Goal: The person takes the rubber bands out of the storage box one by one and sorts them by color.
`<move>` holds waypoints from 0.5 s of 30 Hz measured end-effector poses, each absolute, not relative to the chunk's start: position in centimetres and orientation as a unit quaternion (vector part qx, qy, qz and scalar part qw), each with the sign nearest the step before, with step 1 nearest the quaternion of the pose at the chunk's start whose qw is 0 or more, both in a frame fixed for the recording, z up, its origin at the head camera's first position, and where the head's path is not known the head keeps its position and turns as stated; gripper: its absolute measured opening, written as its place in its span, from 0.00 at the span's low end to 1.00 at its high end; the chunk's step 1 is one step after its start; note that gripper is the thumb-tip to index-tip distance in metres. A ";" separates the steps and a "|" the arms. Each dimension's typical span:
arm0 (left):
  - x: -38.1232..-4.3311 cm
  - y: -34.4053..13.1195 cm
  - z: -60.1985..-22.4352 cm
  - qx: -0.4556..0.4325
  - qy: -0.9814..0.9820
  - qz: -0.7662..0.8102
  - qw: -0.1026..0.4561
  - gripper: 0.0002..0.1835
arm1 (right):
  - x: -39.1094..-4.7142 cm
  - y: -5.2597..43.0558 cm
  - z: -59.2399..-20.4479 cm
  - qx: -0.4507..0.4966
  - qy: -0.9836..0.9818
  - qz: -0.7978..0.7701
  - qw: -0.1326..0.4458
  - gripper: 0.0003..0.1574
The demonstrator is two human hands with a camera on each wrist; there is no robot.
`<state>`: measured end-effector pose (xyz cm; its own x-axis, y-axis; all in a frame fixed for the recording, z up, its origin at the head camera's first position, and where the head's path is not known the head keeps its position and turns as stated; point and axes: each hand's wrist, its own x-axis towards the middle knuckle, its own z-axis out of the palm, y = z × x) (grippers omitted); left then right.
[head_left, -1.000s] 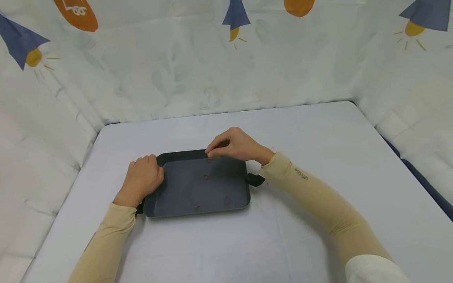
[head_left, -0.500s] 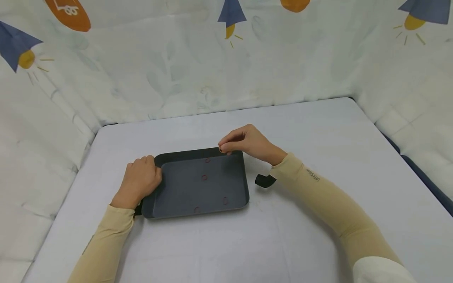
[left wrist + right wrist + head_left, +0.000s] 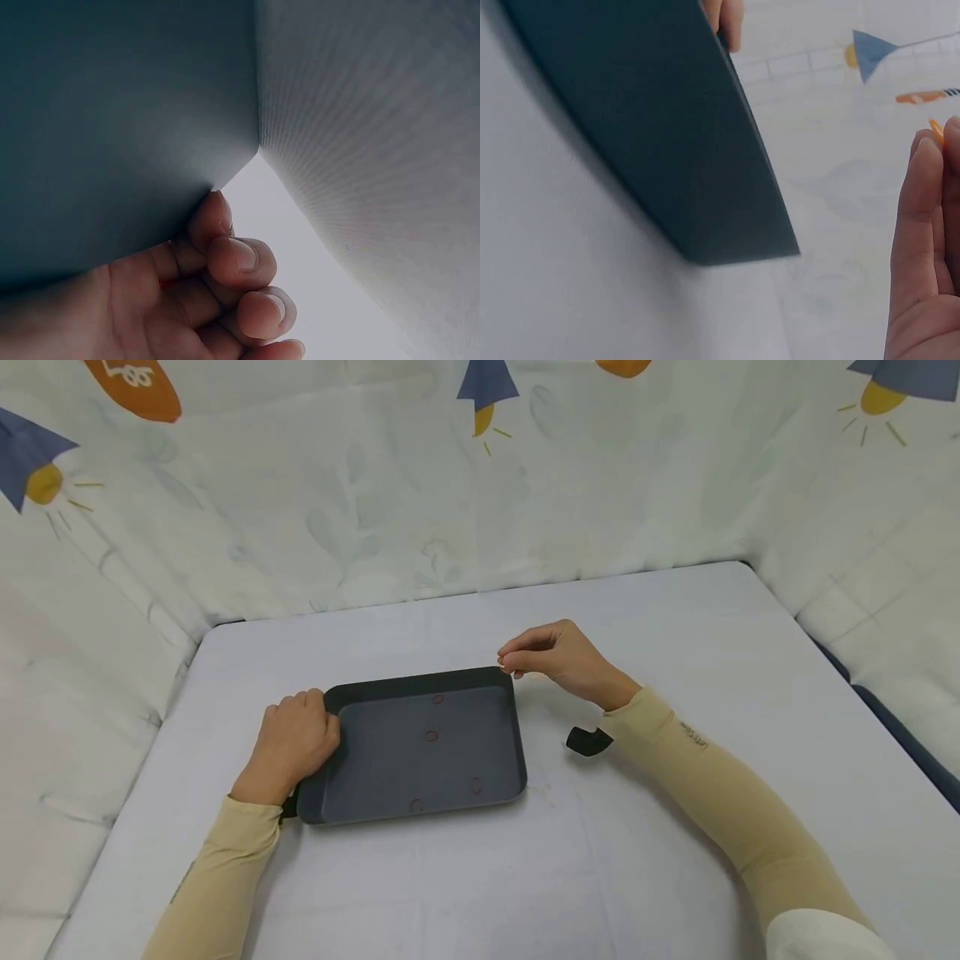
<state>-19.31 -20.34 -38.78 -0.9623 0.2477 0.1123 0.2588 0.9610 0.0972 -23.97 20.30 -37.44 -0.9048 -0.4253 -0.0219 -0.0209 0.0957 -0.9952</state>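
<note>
A dark grey baking tray (image 3: 375,768) lies in the middle left of the head view, with several small reddish rings (image 3: 431,736), like rubber bands, on its floor. My left hand (image 3: 292,743) grips the tray's left edge; in the left wrist view its curled fingers (image 3: 244,259) show at the tray's outer side. Just beyond the far right corner of the tray, my right hand (image 3: 570,662) is raised. Thumb and fingertips pinch a small orange band (image 3: 936,129), mostly hidden between them in the right wrist view.
A white-covered table (image 3: 675,693) extends around the tray, widest to the right. Pale printed cloth walls (image 3: 637,485) stand along its back and sides. A black wrist-worn piece (image 3: 588,742) hangs below the right wrist.
My right hand has moved right, from over the tray's far rim to beyond its far right corner, still pinching the orange band. The left hand keeps its grip; the rings lie in place.
</note>
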 end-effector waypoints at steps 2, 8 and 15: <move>-19.3 -20.3 -38.8 -0.129 -0.989 -0.054 0.049 0.13 | -24.0 20.9 -37.7 -0.150 0.711 -0.670 0.154 0.13; -19.3 -20.3 -38.8 -0.131 -0.988 -0.054 0.056 0.13 | -24.2 22.9 -38.5 -0.131 0.696 -0.689 0.152 0.13; -19.4 -20.3 -38.9 -0.136 -0.987 -0.054 0.070 0.13 | -24.2 25.0 -39.3 -0.101 0.690 -0.703 0.142 0.14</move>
<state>-19.40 -20.34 -38.88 -0.9533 0.2602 0.1534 0.2755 0.9573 0.0882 -24.20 25.05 -39.31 -0.9392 -0.3391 -0.0533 0.0599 -0.0088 -0.9982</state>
